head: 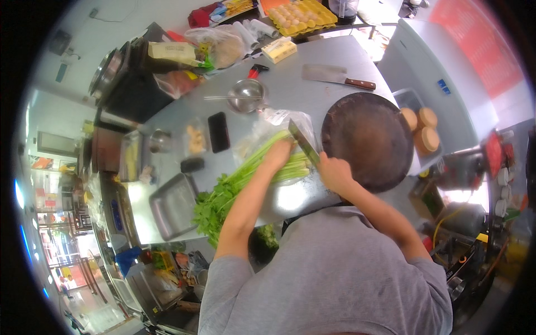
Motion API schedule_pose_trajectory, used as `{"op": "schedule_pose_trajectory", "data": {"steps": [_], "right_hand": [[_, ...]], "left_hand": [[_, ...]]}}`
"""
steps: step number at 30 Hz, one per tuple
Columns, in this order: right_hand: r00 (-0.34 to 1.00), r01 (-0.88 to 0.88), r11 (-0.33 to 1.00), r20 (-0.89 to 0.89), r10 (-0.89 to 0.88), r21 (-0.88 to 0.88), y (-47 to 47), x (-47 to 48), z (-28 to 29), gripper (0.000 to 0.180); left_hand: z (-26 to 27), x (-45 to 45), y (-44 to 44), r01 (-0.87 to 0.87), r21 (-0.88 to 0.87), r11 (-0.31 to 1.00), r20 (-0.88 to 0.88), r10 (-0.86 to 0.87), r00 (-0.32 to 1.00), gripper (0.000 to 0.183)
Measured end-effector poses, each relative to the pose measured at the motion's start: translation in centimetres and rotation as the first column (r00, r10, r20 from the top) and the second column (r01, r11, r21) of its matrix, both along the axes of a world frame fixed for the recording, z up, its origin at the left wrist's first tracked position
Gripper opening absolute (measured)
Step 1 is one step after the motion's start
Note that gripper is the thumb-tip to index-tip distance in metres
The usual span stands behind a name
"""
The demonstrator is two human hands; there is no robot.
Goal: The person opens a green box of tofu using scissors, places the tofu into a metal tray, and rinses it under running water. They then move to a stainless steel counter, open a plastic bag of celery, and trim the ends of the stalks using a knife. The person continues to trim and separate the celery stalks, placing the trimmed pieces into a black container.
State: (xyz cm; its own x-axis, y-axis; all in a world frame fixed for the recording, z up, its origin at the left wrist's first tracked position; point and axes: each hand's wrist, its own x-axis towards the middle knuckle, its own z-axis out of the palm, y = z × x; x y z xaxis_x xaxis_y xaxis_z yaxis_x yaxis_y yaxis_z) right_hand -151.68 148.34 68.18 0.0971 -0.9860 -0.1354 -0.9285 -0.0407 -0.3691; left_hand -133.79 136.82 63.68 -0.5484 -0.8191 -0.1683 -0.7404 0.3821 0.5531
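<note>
Long green celery stalks (pixel 251 161) with leafy tops lie slantwise over the steel table, their leaves at its near left edge and their cut ends beside a clear plastic bag (pixel 299 118). My left hand (pixel 279 154) is closed on the stalks near those ends. In my right hand (pixel 335 171) is the handle of a knife, and its blade (pixel 303 143) points up and left, close beside the stalk ends. To the right of the knife sits a round, dark chopping block (pixel 367 141), its top bare. The fingertips of my left hand are partly hidden.
A cleaver (pixel 324 73) lies beyond the block. Left of the bag are a steel bowl (pixel 246 96) with chopsticks, a black phone (pixel 219 132) and an empty metal tray (pixel 173 206). Egg trays (pixel 302 17) stand at the far edge, a tissue pack (pixel 279 50) nearer.
</note>
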Motion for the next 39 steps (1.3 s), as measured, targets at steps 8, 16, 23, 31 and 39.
{"op": "schedule_pose_trajectory", "data": {"steps": [8,16,23,31,39], "right_hand": [[0.995,0.087,0.991,0.036,-0.091,0.104,0.2,-1.2,-1.3,0.014],[0.978,0.180,0.978,0.090,-0.189,0.103,0.2,-2.1,-0.5,0.021],[0.971,0.180,0.978,0.138,-0.193,0.104,0.8,-1.9,-0.3,0.021],[0.979,0.120,0.993,0.168,-0.120,0.011,1.4,-0.6,0.8,0.018],[0.996,-0.017,0.997,0.088,0.024,-0.078,0.2,1.0,0.4,0.013]], "left_hand": [[-0.9,1.6,-1.6,0.040,0.198,0.979,-0.284,0.018,0.959,0.020],[-0.5,3.2,-2.5,0.118,0.558,0.821,-0.448,0.178,0.876,0.022],[-2.8,5.5,-3.1,0.062,0.481,0.874,-0.349,0.127,0.929,0.020],[-2.0,4.7,-2.7,0.048,0.210,0.977,-0.018,-0.045,0.999,0.024],[-1.1,3.0,-1.7,0.047,0.015,0.999,-0.007,-0.046,0.999,0.028]]}}
